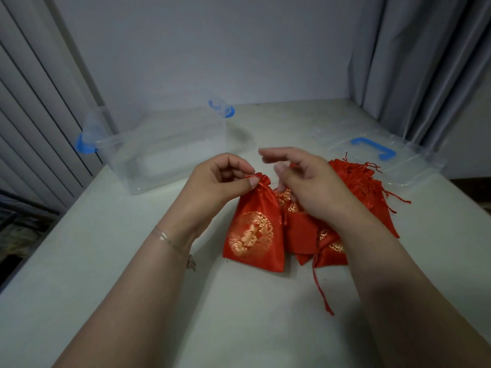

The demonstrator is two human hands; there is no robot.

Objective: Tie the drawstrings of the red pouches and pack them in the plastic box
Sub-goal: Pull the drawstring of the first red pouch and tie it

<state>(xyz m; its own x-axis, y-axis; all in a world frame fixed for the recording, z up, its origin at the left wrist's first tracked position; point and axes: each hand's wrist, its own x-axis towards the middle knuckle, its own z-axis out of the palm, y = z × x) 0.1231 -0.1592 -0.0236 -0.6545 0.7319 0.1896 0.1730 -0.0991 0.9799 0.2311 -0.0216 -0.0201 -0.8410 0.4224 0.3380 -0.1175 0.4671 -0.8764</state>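
A red pouch with a gold round pattern lies on the white table, its neck gathered. My left hand pinches the drawstring at that neck between thumb and forefinger. My right hand hovers just right of the neck, blurred, fingers apart; whether it holds a string I cannot tell. Under and behind the right hand lies a heap of several more red pouches with loose strings. A clear plastic box with blue latches stands open at the back left, nothing visible inside.
The box's clear lid with a blue handle lies flat at the back right. A loose red drawstring trails toward me from the heap. Grey curtains hang right, a wall stands behind, and the table edge drops off at the left.
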